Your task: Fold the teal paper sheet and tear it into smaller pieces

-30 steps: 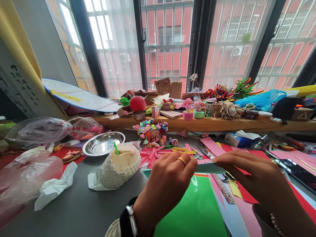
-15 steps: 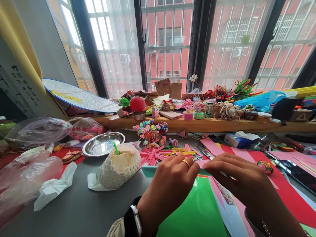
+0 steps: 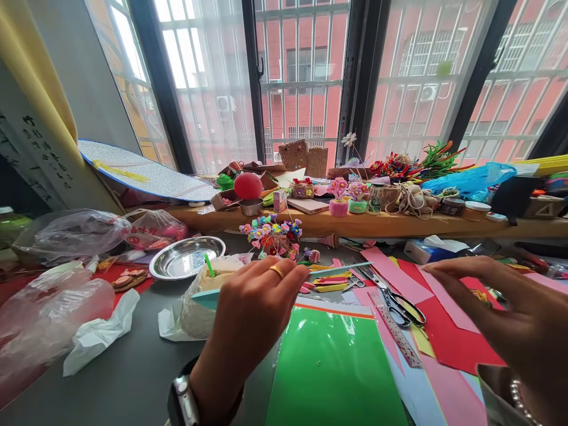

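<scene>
My left hand (image 3: pixel 261 296), with a ring on one finger, is closed around a pale turquoise paper strip (image 3: pixel 341 269). A narrow length of the strip juts to the right, and a wider part (image 3: pixel 206 299) shows on the left; the middle is hidden by the hand. My right hand (image 3: pixel 501 302) is raised apart from the strip, thumb and fingertips drawn together in a pinch with nothing visible in them. Below lies a glossy green sheet (image 3: pixel 332 367). Black-handled scissors (image 3: pixel 402 307) and a patterned ruler (image 3: pixel 393 328) rest on coloured paper between the hands.
A fruit in a white foam net (image 3: pixel 195 313) with a green straw stands left, by a metal plate (image 3: pixel 177 260). Small scissors (image 3: pixel 354 283) lie near yellow and pink strips. Craft flowers (image 3: pixel 275 236) stand before the wooden ledge (image 3: pixel 248 226). Red paper (image 3: pixel 461 343) lies right.
My right hand has moved right, off the turquoise strip. My left hand has shifted left with the strip, whose right end now points up to the right. The black-handled scissors have come into fuller view.
</scene>
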`<act>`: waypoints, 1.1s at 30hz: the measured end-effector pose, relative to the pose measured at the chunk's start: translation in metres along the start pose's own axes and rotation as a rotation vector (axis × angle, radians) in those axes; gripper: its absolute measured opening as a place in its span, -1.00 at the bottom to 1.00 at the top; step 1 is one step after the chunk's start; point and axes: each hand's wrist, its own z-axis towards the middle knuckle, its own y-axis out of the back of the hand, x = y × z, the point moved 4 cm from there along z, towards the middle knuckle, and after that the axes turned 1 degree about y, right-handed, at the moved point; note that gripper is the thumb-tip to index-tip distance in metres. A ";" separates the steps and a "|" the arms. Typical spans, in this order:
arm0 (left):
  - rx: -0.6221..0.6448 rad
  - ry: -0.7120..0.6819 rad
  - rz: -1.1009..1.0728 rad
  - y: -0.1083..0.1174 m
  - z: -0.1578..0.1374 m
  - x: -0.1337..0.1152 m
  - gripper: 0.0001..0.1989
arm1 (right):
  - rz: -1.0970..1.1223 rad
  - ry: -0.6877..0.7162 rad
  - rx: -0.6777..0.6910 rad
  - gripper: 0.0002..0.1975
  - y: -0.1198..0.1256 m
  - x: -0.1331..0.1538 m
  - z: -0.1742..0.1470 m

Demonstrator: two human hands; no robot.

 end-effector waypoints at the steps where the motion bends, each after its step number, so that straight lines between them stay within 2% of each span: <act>1: 0.027 -0.018 -0.013 -0.003 0.001 -0.005 -0.89 | 0.045 0.072 0.014 -0.89 -0.004 0.008 0.000; 4: 0.142 -0.090 -0.092 -0.014 0.002 -0.027 -0.88 | 0.160 0.338 0.140 -0.82 -0.024 0.034 -0.005; 7: 0.160 -0.109 -0.119 -0.020 0.002 -0.041 -0.88 | 0.202 0.355 0.209 -0.86 -0.037 0.040 -0.009; 9: 0.159 -0.100 -0.122 -0.021 0.002 -0.041 -0.89 | 0.206 0.349 0.226 -0.85 -0.037 0.035 -0.010; 13: 0.162 -0.061 -0.121 -0.014 0.001 -0.021 -0.89 | 0.143 0.381 0.198 -0.86 -0.026 0.019 -0.006; 18: 0.065 -0.007 -0.061 0.004 -0.004 0.015 -0.88 | -0.014 0.232 0.106 -0.87 -0.004 -0.008 -0.001; 21: -0.033 0.082 0.080 0.016 -0.008 0.034 -0.90 | -0.156 0.237 0.041 -0.86 0.003 -0.018 -0.001; 23: -0.126 0.148 0.147 0.022 -0.007 0.036 -0.91 | -0.165 0.245 0.046 -0.85 0.000 -0.020 -0.001; 24: -0.158 0.158 0.144 0.022 -0.006 0.033 -0.90 | -0.136 0.261 0.074 -0.87 -0.004 -0.017 -0.002; 26: -0.138 0.077 0.025 0.013 -0.001 0.013 -0.85 | -0.035 0.301 0.128 -0.89 -0.015 -0.006 -0.003; 28: -0.056 -0.039 -0.079 -0.002 0.004 -0.013 -0.83 | 0.070 0.345 0.180 -0.88 -0.026 0.011 -0.006; 30: 0.055 -0.119 -0.127 -0.018 0.005 -0.036 -0.86 | 0.128 0.328 0.194 -0.87 -0.032 0.026 -0.007; 33: 0.125 -0.122 -0.150 -0.030 0.005 -0.048 -0.89 | 0.165 0.328 0.198 -0.86 -0.034 0.036 -0.007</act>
